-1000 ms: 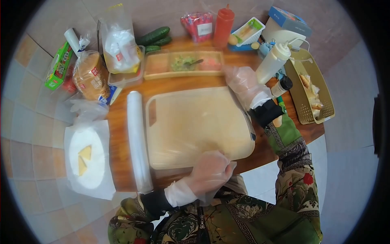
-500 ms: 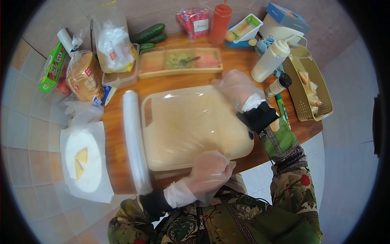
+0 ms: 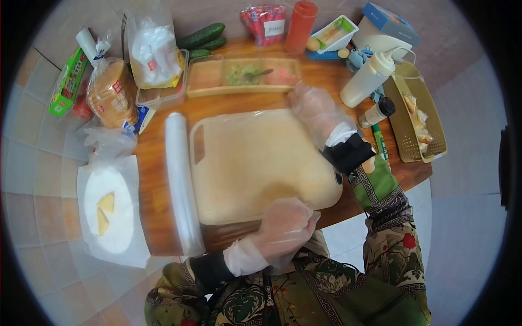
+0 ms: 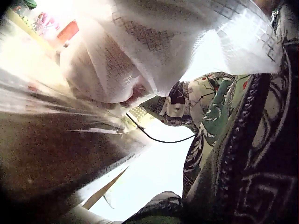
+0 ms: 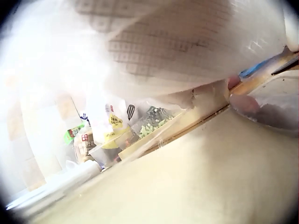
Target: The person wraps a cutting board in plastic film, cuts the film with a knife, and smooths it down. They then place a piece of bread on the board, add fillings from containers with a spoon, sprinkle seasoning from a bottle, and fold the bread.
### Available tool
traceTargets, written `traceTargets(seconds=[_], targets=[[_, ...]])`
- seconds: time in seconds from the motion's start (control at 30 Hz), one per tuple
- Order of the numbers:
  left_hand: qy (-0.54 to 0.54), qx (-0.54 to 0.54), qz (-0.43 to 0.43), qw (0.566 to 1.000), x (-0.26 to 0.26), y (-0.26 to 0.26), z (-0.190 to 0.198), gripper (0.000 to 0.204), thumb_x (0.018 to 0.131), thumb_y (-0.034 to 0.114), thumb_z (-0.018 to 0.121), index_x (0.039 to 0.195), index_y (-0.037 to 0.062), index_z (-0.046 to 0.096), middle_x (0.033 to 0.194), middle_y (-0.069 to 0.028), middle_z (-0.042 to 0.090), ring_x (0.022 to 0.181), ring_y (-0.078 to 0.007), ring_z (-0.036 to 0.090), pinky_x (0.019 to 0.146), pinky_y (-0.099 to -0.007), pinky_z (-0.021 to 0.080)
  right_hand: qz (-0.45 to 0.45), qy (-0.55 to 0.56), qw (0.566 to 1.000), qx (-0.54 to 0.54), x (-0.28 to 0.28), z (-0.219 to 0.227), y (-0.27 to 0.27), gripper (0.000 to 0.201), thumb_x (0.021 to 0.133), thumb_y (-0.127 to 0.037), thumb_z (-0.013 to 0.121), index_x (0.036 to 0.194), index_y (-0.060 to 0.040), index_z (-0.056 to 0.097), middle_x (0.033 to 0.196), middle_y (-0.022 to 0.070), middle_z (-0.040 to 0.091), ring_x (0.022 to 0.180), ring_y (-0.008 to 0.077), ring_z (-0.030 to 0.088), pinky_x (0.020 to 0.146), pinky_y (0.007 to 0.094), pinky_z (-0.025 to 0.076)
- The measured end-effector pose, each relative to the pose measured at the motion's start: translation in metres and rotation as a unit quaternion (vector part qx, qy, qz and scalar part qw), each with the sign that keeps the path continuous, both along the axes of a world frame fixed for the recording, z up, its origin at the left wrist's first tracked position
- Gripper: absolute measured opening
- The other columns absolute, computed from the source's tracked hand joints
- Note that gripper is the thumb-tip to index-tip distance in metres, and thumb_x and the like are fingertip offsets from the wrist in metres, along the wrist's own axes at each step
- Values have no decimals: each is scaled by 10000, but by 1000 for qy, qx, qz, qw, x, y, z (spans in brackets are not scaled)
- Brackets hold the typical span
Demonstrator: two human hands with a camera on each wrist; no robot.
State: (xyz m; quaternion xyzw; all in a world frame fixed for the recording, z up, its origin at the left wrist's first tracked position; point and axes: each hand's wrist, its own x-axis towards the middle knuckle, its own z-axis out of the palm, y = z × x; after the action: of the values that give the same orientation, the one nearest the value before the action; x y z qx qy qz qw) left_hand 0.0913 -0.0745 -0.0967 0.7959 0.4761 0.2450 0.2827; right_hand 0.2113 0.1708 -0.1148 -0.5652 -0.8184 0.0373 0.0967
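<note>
A cream cutting board (image 3: 255,157) lies on the wooden table under a sheet of clear plastic wrap (image 4: 42,105). The wrap stretches across from its roll (image 3: 182,185), which stands lengthwise along the board's left side. My left hand (image 3: 287,225), in a thin clear glove, is curled at the board's near edge and grips the near edge of the film; taut folds run from it in the left wrist view. At the board's far right corner my gloved right hand (image 3: 321,111) holds the film's far edge. Its fingertips are mostly hidden by the glove.
Behind the board is a divided tray (image 3: 239,87) with chopped fillings and a spoon. Squeeze bottles (image 3: 365,81) and a basket (image 3: 405,127) stand right. Bagged bread (image 3: 113,92) is at the left, above white paper (image 3: 114,239) with two cheese triangles (image 3: 104,204).
My right hand has shifted slightly left along the board's far corner. Bright creases in the film over the board have faded since half a second ago. The left hand has barely moved.
</note>
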Motion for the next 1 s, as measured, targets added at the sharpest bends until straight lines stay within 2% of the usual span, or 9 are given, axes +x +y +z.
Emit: traceTargets(seconds=[0.27, 0.33, 0.43, 0.57, 0.63, 0.73, 1.0], targets=[[14, 15, -17, 1000, 2, 0, 1, 305, 907, 250, 647, 695, 31, 646, 688, -200, 607, 662, -397, 607, 611, -498, 474, 9, -1, 1000, 1, 2, -10, 3, 219, 951, -270, 522, 1016, -114, 660, 989, 153, 734, 929, 387, 697, 786, 513, 547], [17, 57, -59, 996, 0, 1, 3, 308, 899, 242, 648, 670, 35, 639, 689, -193, 609, 663, -397, 604, 613, -497, 475, -8, -20, 1000, 0, 0, -6, 1, 210, 947, -257, 519, 1030, -127, 660, 1002, 132, 736, 941, 380, 697, 786, 517, 547], [22, 67, -70, 995, 2, 2, -7, 286, 887, 225, 648, 668, 42, 641, 680, -185, 610, 656, -385, 608, 617, -499, 474, -8, -27, 1000, -9, -2, 2, -3, 214, 945, -256, 522, 1056, -136, 659, 1016, 126, 734, 956, 380, 693, 796, 518, 544], [29, 14, -24, 999, 11, 2, -7, 273, 878, 225, 646, 673, 45, 647, 688, -182, 617, 668, -371, 617, 619, -494, 474, -30, -42, 998, -43, -7, 14, -5, 222, 948, -258, 518, 1077, -143, 658, 1033, 137, 729, 976, 383, 686, 812, 519, 539], [100, -3, -33, 994, 12, 4, -1, 282, 881, 243, 646, 678, 47, 652, 706, -186, 623, 689, -364, 624, 619, -482, 473, -36, -47, 997, -57, -7, 16, -6, 230, 953, -258, 512, 1087, -142, 658, 1048, 150, 724, 996, 390, 677, 827, 521, 533], [101, -10, -10, 995, 11, 4, 0, 305, 884, 276, 654, 683, 46, 666, 706, -186, 626, 697, -364, 625, 623, -474, 474, -20, -41, 997, -59, -5, 11, -3, 231, 957, -262, 510, 1087, -139, 657, 1053, 152, 722, 1000, 396, 673, 830, 518, 533], [74, 0, -29, 997, 9, 11, -5, 333, 853, 315, 698, 641, 59, 683, 682, -160, 640, 679, -356, 631, 637, -463, 489, -24, -60, 995, -80, -2, 14, -2, 256, 974, -258, 498, 1108, -114, 662, 1079, 173, 717, 1036, 400, 670, 864, 513, 532]])
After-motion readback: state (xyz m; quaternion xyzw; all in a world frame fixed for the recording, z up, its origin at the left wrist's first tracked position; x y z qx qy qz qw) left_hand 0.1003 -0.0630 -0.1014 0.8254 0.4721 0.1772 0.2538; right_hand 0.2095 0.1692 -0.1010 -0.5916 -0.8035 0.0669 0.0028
